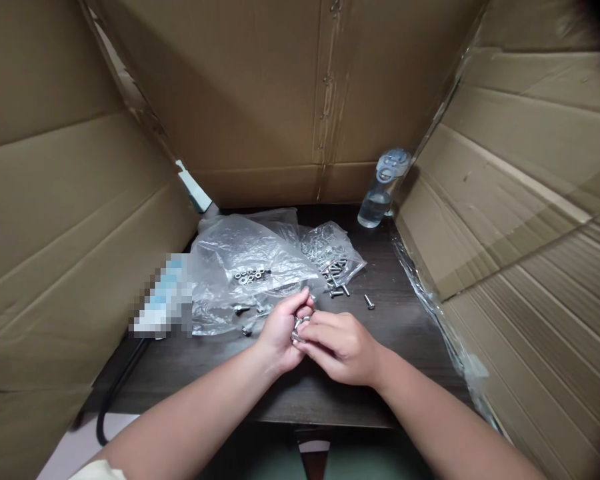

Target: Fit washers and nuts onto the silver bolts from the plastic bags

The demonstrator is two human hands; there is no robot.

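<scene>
Near the middle of the dark table, my left hand is curled palm up around several small metal pieces, which look like bolts. The fingers of my right hand are pinched together on a metal piece at the left palm. Behind my hands lies a clear plastic bag with several nuts showing. To its right, another clear bag holds many bolts, some spilling out at its opening.
A loose bolt lies on the dark table. A water bottle stands at the back right. Cardboard walls enclose the back and sides. A white and green box leans at the back left, and a black cable hangs at the left.
</scene>
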